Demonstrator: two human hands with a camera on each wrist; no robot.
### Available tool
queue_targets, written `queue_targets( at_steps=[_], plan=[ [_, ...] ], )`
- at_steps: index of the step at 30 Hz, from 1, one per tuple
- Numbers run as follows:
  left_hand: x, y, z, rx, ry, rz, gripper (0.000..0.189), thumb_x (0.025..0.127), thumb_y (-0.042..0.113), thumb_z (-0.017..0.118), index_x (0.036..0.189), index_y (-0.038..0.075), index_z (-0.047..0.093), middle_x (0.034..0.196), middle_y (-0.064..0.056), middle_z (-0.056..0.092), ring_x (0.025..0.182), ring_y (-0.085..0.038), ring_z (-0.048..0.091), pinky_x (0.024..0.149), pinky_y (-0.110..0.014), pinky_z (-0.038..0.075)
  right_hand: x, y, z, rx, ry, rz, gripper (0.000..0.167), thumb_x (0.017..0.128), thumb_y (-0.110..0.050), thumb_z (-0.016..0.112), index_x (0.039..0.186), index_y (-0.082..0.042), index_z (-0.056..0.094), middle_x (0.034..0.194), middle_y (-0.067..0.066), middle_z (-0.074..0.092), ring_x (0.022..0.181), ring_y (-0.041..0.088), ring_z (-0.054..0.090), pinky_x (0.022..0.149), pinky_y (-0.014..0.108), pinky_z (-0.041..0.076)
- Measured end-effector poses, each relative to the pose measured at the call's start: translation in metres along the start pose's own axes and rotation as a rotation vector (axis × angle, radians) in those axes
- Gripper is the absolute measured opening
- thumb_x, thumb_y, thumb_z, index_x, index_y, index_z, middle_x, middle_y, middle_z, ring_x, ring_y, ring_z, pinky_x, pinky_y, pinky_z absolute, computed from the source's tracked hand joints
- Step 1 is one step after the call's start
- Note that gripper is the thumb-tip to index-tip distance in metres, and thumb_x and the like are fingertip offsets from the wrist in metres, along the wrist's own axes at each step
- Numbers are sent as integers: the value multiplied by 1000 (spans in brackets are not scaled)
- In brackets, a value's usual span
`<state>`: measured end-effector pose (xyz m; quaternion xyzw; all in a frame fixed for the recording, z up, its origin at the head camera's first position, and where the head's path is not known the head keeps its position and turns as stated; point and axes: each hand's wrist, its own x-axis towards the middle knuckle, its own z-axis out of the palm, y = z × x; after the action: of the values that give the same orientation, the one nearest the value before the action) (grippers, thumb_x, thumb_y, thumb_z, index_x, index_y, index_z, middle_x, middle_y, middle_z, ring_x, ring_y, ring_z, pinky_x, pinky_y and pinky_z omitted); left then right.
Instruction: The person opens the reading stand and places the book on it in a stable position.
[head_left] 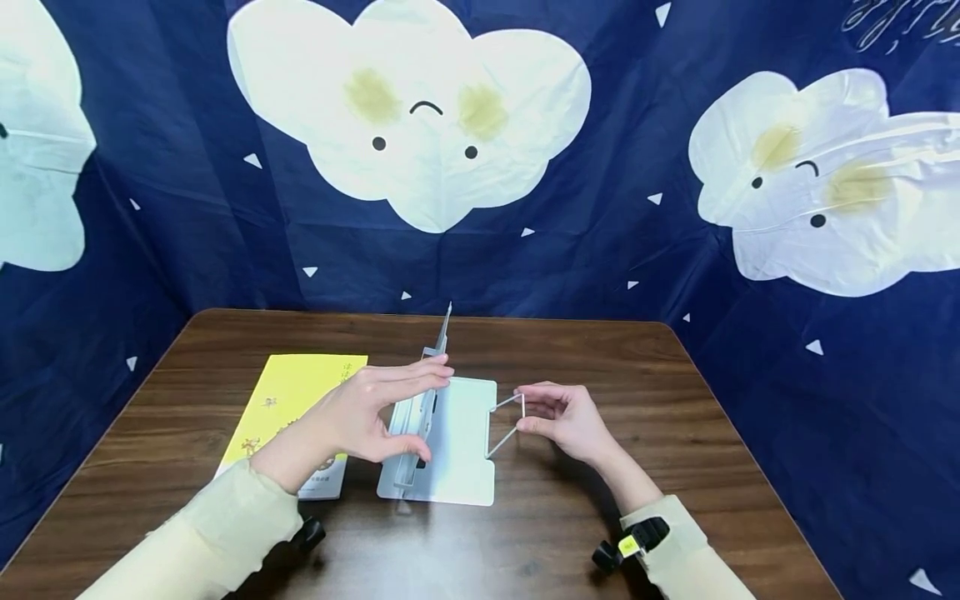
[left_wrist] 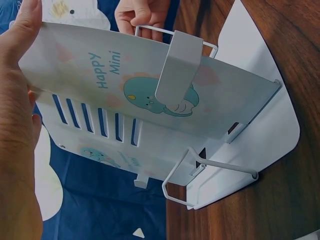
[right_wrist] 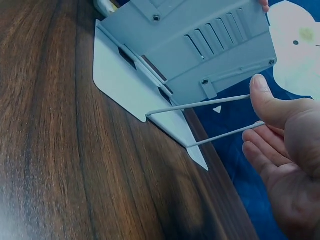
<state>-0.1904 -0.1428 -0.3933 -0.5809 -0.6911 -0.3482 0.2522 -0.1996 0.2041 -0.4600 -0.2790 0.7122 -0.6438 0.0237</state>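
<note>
A white metal book stand [head_left: 461, 454] stands on the table, its back panel raised above a flat base plate. In the left wrist view the panel [left_wrist: 135, 65] carries "Happy Mini" lettering and a dinosaur print. My left hand [head_left: 371, 414] holds the panel's edge, with thumb and fingers spread along it. On the base's right side, my right hand [head_left: 558, 419] pinches the wire support leg [head_left: 502, 442] between thumb and fingers. Seen from the right wrist, this wire leg [right_wrist: 200, 105] rises at a slant from the base, apart from the panel's back.
A yellow book [head_left: 292, 392] lies on the brown wooden table [head_left: 570, 542] left of the stand, partly behind my left forearm. Dark blue cloth [head_left: 622, 208] with white clouds hangs around the table. A wire page holder [left_wrist: 220, 164] sticks out at the stand's front.
</note>
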Motion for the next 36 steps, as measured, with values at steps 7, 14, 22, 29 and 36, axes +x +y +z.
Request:
queue_targets(
  at_steps=[7,14,22,29,36],
  plan=[
    [0,2,-1,3,-9,-1,76,86,54,86,138,1,67,143,-15,65,134,-30,61,107,-33,51,4,-1,7,-102,-9,-10,44,84,7,86,125,11,71,123,34,68,113,49,68,101,47,56],
    [-1,1,0,10,-13,-14,77,86,55,86,138,2,67,144,-14,65,134,-29,61,107,-33,51,7,-4,10,-143,-27,-39,41,86,2,87,125,3,74,122,29,70,113,58,64,101,59,53],
    [-3,1,-1,30,-5,0,77,87,57,84,138,1,67,144,-14,65,133,-30,62,108,-32,50,10,-3,18,-180,-41,-46,37,88,-3,87,123,1,75,119,17,75,113,53,67,101,59,53],
    [-4,2,-2,18,-37,-43,79,81,51,92,139,3,67,146,-13,63,131,-35,63,108,-33,49,15,1,24,-206,-50,-53,35,88,-4,88,120,-3,75,117,25,73,113,45,70,102,53,55],
    [-4,3,-2,6,-77,-95,82,76,46,96,139,4,67,148,-10,62,137,-27,58,109,-33,48,19,1,30,-244,-43,-77,40,84,0,89,121,-1,74,117,17,74,114,45,70,100,63,53]
  ],
)
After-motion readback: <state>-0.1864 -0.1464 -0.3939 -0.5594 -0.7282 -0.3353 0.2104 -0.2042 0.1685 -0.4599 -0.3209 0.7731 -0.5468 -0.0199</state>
